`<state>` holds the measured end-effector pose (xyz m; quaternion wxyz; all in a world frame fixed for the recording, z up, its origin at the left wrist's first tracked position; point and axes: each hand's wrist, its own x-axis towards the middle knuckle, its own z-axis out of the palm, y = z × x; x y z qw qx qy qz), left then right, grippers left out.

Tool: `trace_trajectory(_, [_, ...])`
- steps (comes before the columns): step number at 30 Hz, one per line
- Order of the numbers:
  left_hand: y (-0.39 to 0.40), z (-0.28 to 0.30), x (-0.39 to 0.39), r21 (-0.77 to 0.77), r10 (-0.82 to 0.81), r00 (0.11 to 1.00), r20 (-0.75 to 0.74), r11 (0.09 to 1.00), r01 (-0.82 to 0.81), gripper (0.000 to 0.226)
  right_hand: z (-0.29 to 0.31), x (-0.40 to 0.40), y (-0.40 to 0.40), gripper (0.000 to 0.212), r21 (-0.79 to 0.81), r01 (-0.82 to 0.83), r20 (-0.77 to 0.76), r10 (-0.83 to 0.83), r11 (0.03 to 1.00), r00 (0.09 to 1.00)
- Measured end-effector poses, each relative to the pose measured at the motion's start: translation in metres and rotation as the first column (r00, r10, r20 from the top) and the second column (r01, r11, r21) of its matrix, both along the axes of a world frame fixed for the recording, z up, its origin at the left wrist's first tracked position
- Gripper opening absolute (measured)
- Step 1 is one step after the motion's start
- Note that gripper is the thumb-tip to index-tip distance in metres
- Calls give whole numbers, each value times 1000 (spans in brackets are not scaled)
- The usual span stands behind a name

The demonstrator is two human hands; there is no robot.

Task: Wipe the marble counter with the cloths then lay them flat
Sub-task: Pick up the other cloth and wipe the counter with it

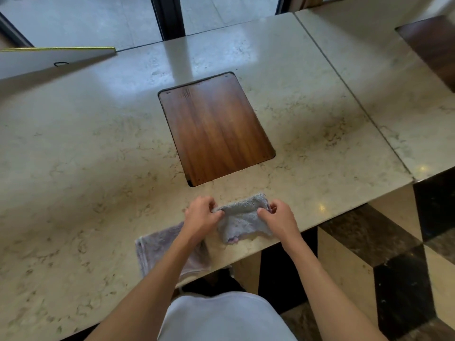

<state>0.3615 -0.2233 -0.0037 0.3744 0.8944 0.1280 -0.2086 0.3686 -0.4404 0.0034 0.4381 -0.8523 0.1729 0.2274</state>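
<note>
A grey cloth (pixel 240 219) lies crumpled on the marble counter (pixel 98 148) near its front edge. My left hand (pixel 200 215) pinches the cloth's left edge and my right hand (pixel 277 216) pinches its right edge, stretching it between them. A second, purplish-grey cloth (pixel 157 252) lies flat on the counter to the left, partly under my left forearm and hanging slightly over the front edge.
A dark wooden panel (pixel 216 126) is set into the counter just beyond the cloths. A second marble slab (pixel 369 57) adjoins at the right with another wooden inset (pixel 433 48). A grey board (pixel 49 60) lies at the far left. Patterned floor shows at the lower right.
</note>
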Motion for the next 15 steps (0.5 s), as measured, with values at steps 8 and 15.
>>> trace_trajectory(8, [58, 45, -47, -640, 446, 855, -263, 583, -501, 9, 44, -6, 66, 11, 387, -49, 113, 6, 921, 994])
trace_trajectory(15, [164, 40, -118, -598, 725, 610, -319, 345, -723, 13, 31, -34, 204, 12, 382, -218, 50, 215, 898, 975])
